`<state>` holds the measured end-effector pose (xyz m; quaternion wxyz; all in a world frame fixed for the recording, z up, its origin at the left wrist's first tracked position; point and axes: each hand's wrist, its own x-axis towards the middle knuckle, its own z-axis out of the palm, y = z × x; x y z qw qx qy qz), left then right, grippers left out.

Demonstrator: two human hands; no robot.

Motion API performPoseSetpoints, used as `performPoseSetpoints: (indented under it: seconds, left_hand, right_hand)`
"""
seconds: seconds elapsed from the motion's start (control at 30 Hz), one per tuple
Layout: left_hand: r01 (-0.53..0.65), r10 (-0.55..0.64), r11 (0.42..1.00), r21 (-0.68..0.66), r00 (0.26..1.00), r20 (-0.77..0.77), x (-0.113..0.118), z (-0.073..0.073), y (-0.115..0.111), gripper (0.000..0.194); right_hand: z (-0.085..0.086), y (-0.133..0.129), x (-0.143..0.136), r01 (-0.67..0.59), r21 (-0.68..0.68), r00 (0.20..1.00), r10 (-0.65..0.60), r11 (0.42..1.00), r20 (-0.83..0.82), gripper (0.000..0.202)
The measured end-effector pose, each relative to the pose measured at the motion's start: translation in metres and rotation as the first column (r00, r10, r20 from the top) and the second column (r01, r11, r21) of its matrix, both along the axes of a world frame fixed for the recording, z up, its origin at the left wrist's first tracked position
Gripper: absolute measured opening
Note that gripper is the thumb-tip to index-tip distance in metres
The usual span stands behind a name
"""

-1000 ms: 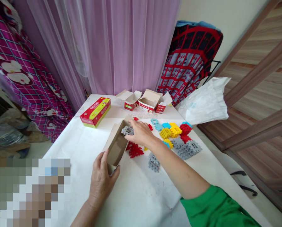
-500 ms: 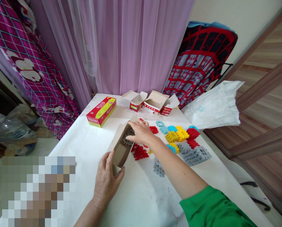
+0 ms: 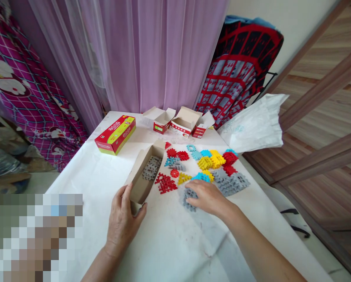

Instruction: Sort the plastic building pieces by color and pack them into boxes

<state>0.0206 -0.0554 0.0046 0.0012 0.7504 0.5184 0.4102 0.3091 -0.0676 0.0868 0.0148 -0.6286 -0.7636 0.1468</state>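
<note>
Cardboard box (image 3: 140, 188) — left hand (image 3: 124, 219); grey pieces (image 3: 186, 199) — right hand (image 3: 210, 196).

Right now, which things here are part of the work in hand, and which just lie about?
In use:
- long open box, gripped by left hand
- gray pieces inside
- gray stack at right hand
- possibly red pieces

Apparently lying about:
- closed box
- small open boxes
- white bag

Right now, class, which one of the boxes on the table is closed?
The red and yellow box at the far left; the long box in the left hand and the small boxes at the back all stand open.
</note>
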Motion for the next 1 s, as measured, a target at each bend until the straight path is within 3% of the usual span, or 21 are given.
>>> performPoseSetpoints:
  seconds: [0.1,0.2,0.4,0.57,0.8,0.9,1.0]
  left_hand:
    - [-0.003,0.003,1.000,-0.006,1.000,-0.005,0.001,0.001,0.000,0.079]
    - [-0.002,0.002,1.000,-0.010,1.000,-0.006,0.001,0.002,0.000,0.080]
    - [-0.005,0.005,1.000,0.010,1.000,-0.003,0.000,0.003,0.000,0.079]
    - [-0.014,0.015,1.000,-0.022,1.000,0.012,-0.003,0.004,0.000,0.080]
    - [-0.039,0.041,0.998,-0.051,0.999,0.035,-0.006,0.007,-0.001,0.080]
    - [-0.045,0.047,0.997,-0.060,0.999,0.029,-0.005,0.008,-0.001,0.080]
    - [-0.039,0.040,0.997,-0.061,0.999,0.018,-0.005,0.009,-0.001,0.079]
  right_hand:
    - [0.002,0.001,-0.010,-0.037,0.196,0.994,0.056,0.980,-0.091,0.027]
    - [0.017,0.022,-0.028,-0.045,0.387,0.989,0.097,0.921,-0.115,0.025]
    - [0.034,0.068,-0.049,-0.053,0.465,0.981,0.133,0.884,-0.140,0.024]
    - [0.020,0.059,-0.026,0.141,0.353,0.980,-0.080,0.925,-0.182,0.025]
    - [-0.004,0.016,0.027,0.329,0.178,0.941,-0.337,0.927,0.015,0.028]
    - [-0.008,0.008,0.033,0.340,0.116,0.937,-0.347,0.933,0.039,0.027]
    - [-0.010,0.012,0.028,0.249,0.127,0.963,-0.260,0.960,0.075,0.027]
